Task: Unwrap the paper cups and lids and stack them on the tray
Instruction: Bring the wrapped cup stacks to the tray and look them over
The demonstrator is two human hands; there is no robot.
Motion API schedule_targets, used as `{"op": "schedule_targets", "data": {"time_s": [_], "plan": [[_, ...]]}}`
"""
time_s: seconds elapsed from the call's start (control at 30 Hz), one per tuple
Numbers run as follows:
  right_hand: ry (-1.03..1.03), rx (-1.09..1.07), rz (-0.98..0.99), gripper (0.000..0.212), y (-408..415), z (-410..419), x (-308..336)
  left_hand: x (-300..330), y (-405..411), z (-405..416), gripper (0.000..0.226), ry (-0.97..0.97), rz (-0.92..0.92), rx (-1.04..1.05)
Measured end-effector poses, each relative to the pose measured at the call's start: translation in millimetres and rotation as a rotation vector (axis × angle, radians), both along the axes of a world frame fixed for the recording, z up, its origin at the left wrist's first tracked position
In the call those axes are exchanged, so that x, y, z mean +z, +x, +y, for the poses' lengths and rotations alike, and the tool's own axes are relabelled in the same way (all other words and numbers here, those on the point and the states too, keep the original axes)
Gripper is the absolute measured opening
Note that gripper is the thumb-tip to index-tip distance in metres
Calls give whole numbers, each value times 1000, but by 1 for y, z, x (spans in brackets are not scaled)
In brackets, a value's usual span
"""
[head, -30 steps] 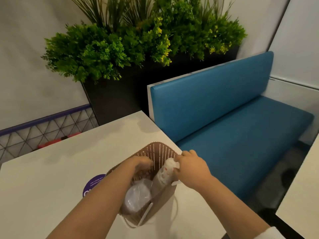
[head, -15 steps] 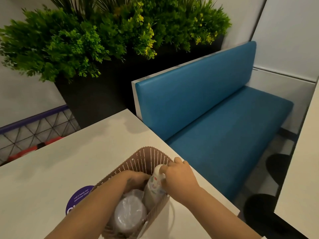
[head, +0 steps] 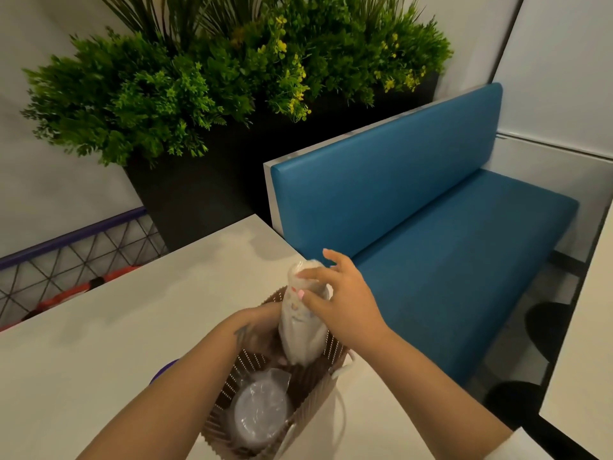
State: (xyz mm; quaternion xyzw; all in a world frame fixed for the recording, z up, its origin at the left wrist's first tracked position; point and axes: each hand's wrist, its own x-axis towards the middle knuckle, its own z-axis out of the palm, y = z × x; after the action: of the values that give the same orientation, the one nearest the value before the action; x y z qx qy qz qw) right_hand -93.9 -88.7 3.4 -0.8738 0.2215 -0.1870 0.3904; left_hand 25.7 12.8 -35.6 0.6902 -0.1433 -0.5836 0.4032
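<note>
Wrapped cups (head: 300,322): a plastic-wrapped stack, held upright, its lower end inside the brown basket (head: 318,386).
Right hand (head: 341,300): the stack's top is gripped by curled fingers (head: 306,277) and thumb.
Left hand (head: 258,330): reached into the basket; its fingers are hidden, grasp cannot be told.
Wrapped lids (head: 260,413): lying in the basket's near end.
Basket: set on the white table (head: 99,353).

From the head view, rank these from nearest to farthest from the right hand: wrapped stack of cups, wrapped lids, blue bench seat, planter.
1. Wrapped stack of cups: held by the right hand, sticking up out of the basket.
2. Wrapped lids: lower in the basket, nearer the person.
3. Blue bench seat: beyond the table edge, to the right.
4. Planter: farthest back, behind the table.
</note>
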Motion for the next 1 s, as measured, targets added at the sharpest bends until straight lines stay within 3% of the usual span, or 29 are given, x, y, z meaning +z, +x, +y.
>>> {"op": "schedule_targets", "data": {"time_s": [0.13,0.33,0.53,0.73,1.0], "plan": [[44,23,-128,35,-2,0,27,24,10,-3,43,33,-37,28],[61,-38,-322,57,-18,-6,62,56,16,-8,56,-115,49,126],[65,-192,-408,61,-55,-28,86,74,-15,-49,48,-233,152,226],[15,-332,-372,61,-114,-68,92,81,-78,-110,42,-287,80,133],[-90,-523,-233,61,-227,-141,93,72,-193,-206,31,-294,190,19]]}}
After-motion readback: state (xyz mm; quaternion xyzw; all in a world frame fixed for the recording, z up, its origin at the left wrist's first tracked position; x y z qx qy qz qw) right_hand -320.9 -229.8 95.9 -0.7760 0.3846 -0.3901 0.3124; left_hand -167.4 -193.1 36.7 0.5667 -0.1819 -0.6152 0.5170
